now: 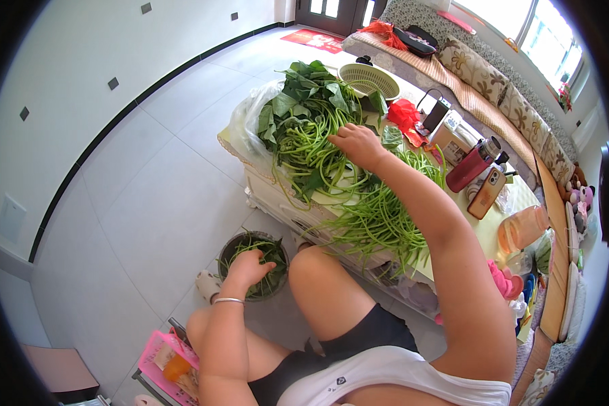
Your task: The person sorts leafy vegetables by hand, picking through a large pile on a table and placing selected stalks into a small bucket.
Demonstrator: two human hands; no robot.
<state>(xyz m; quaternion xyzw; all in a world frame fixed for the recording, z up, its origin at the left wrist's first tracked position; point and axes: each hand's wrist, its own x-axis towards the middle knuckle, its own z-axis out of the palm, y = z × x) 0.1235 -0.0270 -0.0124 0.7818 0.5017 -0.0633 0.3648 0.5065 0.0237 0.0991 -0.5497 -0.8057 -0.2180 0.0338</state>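
Note:
My left hand (247,268) hangs over a round dark bin (285,277) on the floor, its thumb and fingers a little apart. Picked leaves and bits of stem (267,252) lie inside the bin. At the heap of leafy greens (304,145) on the table, my right hand (358,144) has its fingers curled onto the green stems; the fingertips are partly lost among them. A clear plastic bag (247,125) spreads under the heap's left side. Under my right forearm lies a pile of long stripped stems (379,220), some hanging past the table's front edge.
A pale green colander (370,81) stands behind the heap. Toward the right of the table (480,233) are a dark red thermos (472,164), a propped phone (487,194) and a jar of orange liquid (523,229). A pink stool (162,369) stands at my lower left.

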